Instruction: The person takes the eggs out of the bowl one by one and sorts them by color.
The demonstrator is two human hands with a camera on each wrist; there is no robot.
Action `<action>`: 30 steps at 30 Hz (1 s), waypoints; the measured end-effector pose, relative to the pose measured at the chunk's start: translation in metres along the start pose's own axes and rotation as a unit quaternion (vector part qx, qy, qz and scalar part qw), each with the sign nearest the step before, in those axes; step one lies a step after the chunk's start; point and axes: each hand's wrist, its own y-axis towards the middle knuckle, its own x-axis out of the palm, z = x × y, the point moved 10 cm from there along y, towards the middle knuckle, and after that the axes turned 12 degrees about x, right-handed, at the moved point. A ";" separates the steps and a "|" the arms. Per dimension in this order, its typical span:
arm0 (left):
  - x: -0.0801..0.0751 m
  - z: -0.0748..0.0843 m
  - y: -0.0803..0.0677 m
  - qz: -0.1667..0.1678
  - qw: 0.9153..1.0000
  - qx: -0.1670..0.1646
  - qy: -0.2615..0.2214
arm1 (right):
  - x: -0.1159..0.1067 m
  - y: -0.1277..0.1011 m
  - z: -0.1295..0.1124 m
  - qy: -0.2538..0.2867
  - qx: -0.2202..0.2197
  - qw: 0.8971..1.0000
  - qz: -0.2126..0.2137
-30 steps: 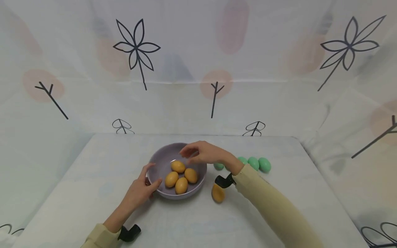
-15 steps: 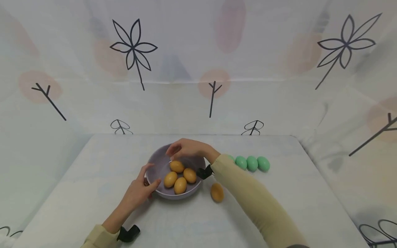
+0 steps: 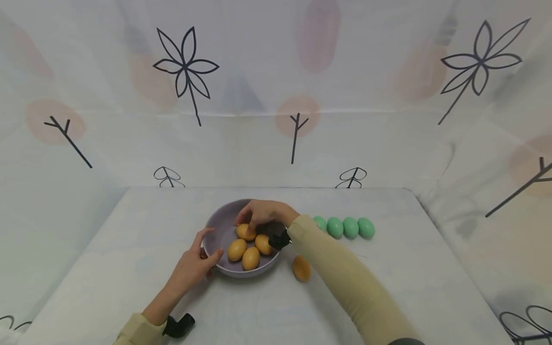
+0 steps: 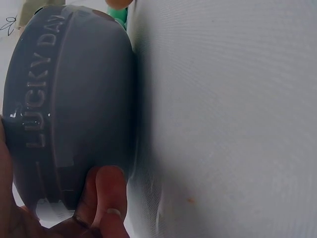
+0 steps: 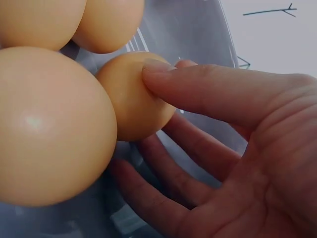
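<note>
White cloth printed with thin black twigs drapes the table [image 3: 129, 268] and walls, and on it our left hand [image 3: 194, 266] curls thumb and fingers round the rim of a smooth grey-lilac bowl [image 3: 217, 230] embossed LUCKY DAY. Our right hand [image 3: 263, 213], above the bowl a second ago, has dropped in and now pinches the far egg [image 3: 243, 232]. We count four glossy orange eggs inside, one orange egg [image 3: 302, 268] beside the bowl, and four green eggs [image 3: 342, 226] in a row.

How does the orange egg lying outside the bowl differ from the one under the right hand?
The loose orange egg lies alone on the table, untouched; the far egg in the bowl sits inside the purple bowl among three other orange eggs. The right hand closes thumb and fingers on it, while the left hand holds the bowl's rim. Both look alike in colour and shape.
</note>
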 end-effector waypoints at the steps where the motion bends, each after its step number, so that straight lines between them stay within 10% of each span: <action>1: 0.000 0.000 0.000 0.000 1.000 0.000 -0.001 | 0.000 0.001 0.001 -0.002 0.002 1.000 0.002; 16: 0.000 -0.003 0.000 -0.001 1.000 0.004 -0.002 | -0.007 -0.009 -0.003 0.008 0.003 0.999 0.032; 30: 0.000 -0.001 0.001 0.003 1.000 0.013 0.007 | -0.051 -0.078 0.006 0.094 -0.066 0.985 0.127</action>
